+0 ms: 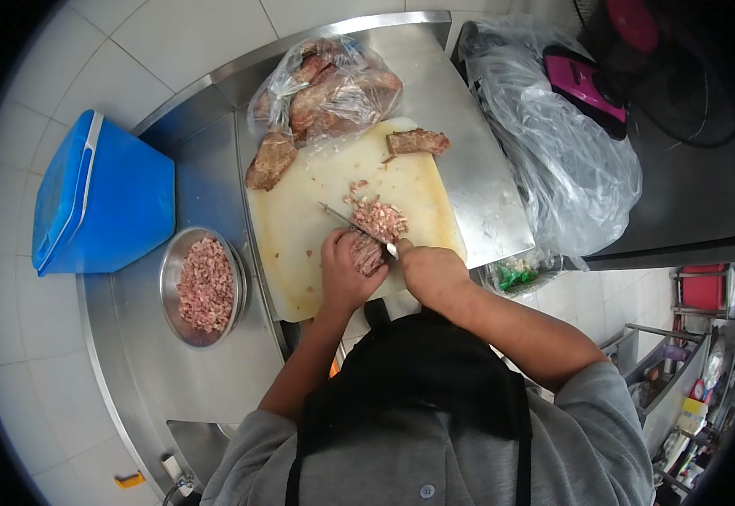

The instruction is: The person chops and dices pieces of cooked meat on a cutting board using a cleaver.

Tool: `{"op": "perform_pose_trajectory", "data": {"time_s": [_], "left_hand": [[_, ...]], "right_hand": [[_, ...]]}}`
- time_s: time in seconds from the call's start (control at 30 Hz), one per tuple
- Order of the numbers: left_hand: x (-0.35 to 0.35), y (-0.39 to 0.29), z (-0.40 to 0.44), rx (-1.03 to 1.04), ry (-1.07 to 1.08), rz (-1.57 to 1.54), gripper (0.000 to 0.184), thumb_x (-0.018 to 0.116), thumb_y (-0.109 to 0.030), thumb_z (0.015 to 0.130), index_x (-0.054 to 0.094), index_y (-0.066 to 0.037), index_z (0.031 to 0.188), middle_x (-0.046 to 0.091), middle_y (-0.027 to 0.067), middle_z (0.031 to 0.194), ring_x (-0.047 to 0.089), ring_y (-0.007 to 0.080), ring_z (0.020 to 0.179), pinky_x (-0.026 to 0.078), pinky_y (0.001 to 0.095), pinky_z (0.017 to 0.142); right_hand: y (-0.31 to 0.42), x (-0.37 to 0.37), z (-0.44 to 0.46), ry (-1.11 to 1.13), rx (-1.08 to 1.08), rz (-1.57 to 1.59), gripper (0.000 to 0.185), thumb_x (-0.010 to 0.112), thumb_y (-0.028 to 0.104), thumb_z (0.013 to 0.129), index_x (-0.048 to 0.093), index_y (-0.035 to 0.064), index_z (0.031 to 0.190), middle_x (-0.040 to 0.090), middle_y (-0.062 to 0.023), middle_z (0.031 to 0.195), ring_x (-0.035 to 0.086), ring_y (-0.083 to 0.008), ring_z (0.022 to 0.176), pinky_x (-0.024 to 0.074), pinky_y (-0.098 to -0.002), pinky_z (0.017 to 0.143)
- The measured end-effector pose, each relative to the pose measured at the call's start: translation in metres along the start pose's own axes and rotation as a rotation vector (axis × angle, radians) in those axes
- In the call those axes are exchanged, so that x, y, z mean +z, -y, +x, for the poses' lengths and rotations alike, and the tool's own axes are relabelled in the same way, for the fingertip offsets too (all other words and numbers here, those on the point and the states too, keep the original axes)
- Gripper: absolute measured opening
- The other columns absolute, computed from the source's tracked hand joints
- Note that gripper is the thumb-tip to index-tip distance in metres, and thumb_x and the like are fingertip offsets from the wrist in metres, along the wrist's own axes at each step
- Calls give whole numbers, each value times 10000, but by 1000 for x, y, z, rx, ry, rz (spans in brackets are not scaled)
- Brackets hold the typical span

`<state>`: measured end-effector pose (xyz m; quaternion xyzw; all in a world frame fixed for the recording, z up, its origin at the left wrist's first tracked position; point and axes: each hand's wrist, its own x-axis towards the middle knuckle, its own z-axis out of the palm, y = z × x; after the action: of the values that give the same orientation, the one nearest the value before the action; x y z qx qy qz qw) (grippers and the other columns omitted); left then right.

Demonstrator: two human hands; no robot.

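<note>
My right hand (428, 271) is closed round the white handle of a knife (346, 217), whose blade points up and left across the board. Under my left hand (344, 268) a piece of meat (368, 255) is pressed to the cutting board (300, 228), its fingers curled over it beside the blade. Just beyond the knife lies a heap of chopped meat (379, 218). Two larger chunks sit farther up the board: a meat chunk (271, 160) at the left and another meat chunk (418, 142) at the right.
A clear bag of meat (334, 93) rests at the board's far edge. To the left stand a metal bowl (237, 291) with diced meat and a blue cooler (123, 198). At the right, a plastic bag (553, 152) and a pink device (582, 88) lie on a dark surface.
</note>
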<state>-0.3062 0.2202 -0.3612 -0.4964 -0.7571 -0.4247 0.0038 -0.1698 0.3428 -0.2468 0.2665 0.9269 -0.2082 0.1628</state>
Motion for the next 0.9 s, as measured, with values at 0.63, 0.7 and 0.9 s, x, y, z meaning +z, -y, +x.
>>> {"op": "perform_pose_trajectory", "data": {"time_s": [0.63,0.7,0.9], "left_hand": [[5,19,7,73,-74,-84,229,729,-17,770,663,-15,989,602,164,1109,594,351,1042,498,436,909],[3,19,7,64,-73,-84,222,728,-23,775,665,-11,988,606,167,1112,598,354,1039,499,439,908],[2,19,10,44,-24,-92,205,733,-42,783,659,0,969,618,179,1102,611,361,1013,503,438,889]], "right_hand": [[9,-44,-44,40,24,-62,205,524,55,903,561,-12,1093,725,-214,839,734,-387,787,581,-484,697],[9,-40,-37,34,20,-61,203,531,56,900,569,-11,1088,725,-214,840,736,-383,793,584,-478,701],[12,-20,1,-44,-20,-9,174,553,78,897,554,17,1060,710,-211,803,718,-409,774,563,-509,690]]}}
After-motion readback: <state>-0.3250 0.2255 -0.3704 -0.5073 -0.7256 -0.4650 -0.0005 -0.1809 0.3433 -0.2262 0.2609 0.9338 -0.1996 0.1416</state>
